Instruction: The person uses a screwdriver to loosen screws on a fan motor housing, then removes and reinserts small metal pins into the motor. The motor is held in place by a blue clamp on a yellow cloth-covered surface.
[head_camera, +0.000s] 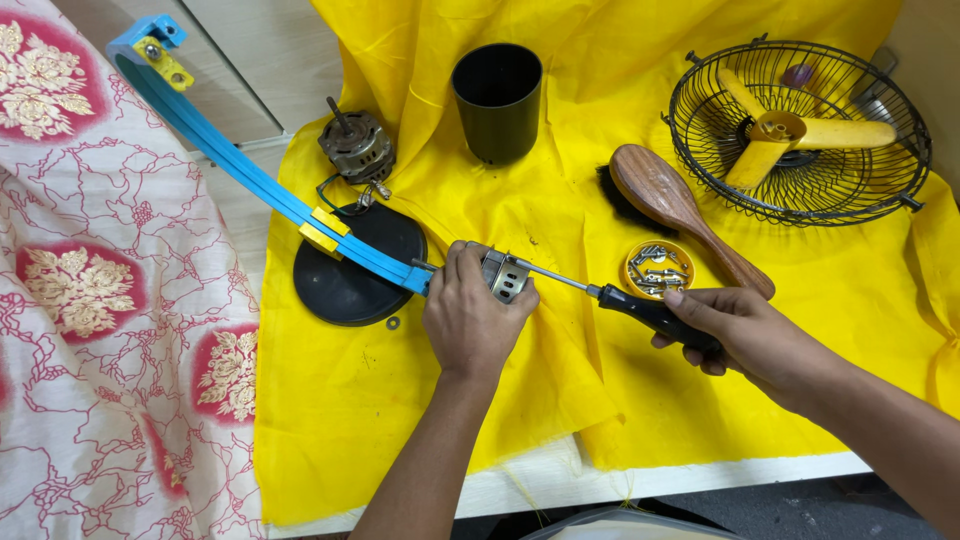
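Screwdriver (640, 306), black handle and thin steel shaft, lies nearly level over the yellow cloth (560, 400) on the table (520, 488), its tip pointing left into a small grey metal bracket (504, 275). My right hand (745, 335) is closed around the handle, fingers wrapped underneath. My left hand (468, 315) is clamped on the bracket from above, thumb and fingers pinching its sides, at the lower end of a long blue arm (250, 175) with yellow clips that runs up and left toward the picture's top corner. That arm crosses over a black round base plate (350, 280) lying flat on the cloth; a small washer (393, 322) sits just beside the plate's lower edge. A bare electric motor (357, 147) rests behind the plate, wires trailing to it. Farther back stands a black cylindrical cup (497, 100). A wooden brush (680, 210) lies near my right hand, touching a yellow dish of screws (657, 268). A wire fan guard (800, 130) holds a yellow blade. A red-patterned fabric (100, 300) covers the left.
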